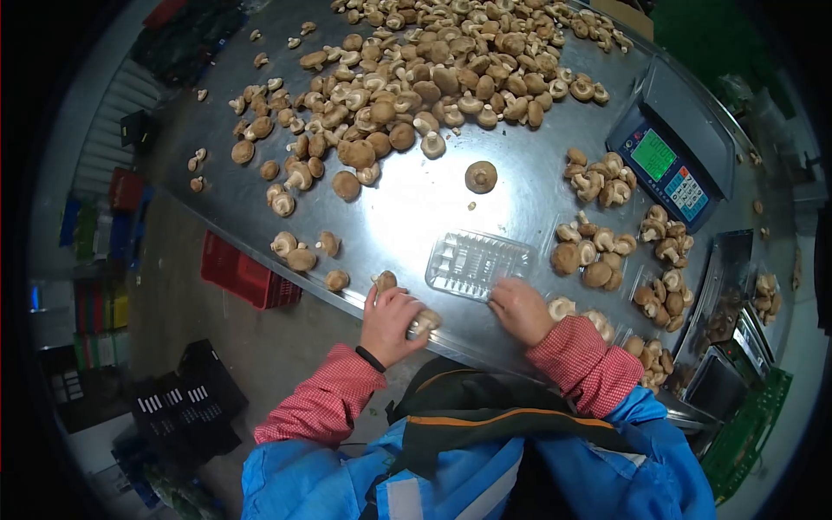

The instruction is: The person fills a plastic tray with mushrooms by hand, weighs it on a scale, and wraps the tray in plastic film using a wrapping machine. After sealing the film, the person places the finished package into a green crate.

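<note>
At the table's near edge, my left hand is closed on mushrooms. One pale mushroom shows at its fingers, and a brown mushroom peeks out by the fingertips. My right hand pinches the near right rim of a transparent plastic tray, which lies on the metal table with no mushrooms in it. A single brown mushroom rests cap up beyond the tray. To the left of my left hand lie a few loose mushrooms.
A large mushroom heap covers the far part of the metal table. Filled trays of mushrooms stand at the right, below a digital scale with a lit green display. Under the left edge sits a red crate.
</note>
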Demonstrator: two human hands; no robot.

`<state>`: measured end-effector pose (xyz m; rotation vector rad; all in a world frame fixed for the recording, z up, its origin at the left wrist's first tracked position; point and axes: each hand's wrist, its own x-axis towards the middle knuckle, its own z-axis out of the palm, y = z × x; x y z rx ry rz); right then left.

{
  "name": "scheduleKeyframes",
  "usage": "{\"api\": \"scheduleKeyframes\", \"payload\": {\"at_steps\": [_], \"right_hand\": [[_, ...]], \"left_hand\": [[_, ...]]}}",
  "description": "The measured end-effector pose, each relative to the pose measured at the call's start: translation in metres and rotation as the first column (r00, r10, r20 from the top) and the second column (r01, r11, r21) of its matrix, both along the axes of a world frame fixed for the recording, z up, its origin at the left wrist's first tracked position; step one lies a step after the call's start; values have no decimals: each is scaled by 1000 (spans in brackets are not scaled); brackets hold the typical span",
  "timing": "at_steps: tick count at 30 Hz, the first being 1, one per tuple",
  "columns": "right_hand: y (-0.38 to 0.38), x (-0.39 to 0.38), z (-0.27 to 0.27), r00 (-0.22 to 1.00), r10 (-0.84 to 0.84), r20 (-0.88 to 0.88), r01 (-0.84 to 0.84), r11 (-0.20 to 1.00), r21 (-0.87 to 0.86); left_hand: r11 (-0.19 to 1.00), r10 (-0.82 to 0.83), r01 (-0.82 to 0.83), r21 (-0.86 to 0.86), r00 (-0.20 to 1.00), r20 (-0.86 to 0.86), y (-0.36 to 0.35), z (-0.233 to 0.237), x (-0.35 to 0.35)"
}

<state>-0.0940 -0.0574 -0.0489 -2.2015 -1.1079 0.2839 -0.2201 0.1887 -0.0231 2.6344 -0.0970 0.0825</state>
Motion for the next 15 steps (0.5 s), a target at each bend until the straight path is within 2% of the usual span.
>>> {"api": "scheduleKeyframes", "payload": {"at_steps": [2,3,5,7,9,10,11,12,13,14,15], "right_hand": [[1,1,-1,1000,4,7,-5,1000,8],[1,1,-3,1000,7,16,-7,1000,12],[2,2,-4,1000,17,21,-18,999,27],[1,6,-3,999,28,17,-29,999,45],[2,8,-3,999,53,12,-54,998,40],[3,10,-3,998,67,9,-67,997,37],[3,10,-3,998,68,17,-68,997,26],[3,10,-4,997,70,25,-71,997,16],[3,10,-4,997,72,36,-72,997,9],[3,9,-4,994,83,65,-83,997,-7],[3,7,-2,991,96,94,-94,995,-22]], "left_hand": [[992,68,-65,-107,997,24,25,-29,4],[986,104,-85,-141,985,136,28,-14,19],[979,191,-172,-108,961,201,48,-25,38],[936,328,-352,10,881,342,65,-24,78],[939,328,-340,-46,850,413,63,-5,130],[950,312,-279,-143,877,366,49,-4,153],[935,283,-263,-236,958,53,34,-4,172],[962,234,-260,-87,945,-230,20,-8,191],[987,146,-158,20,851,-504,7,4,211],[983,167,-91,158,797,-580,-6,-10,227],[984,163,-90,152,791,-590,-15,-2,233]]}}
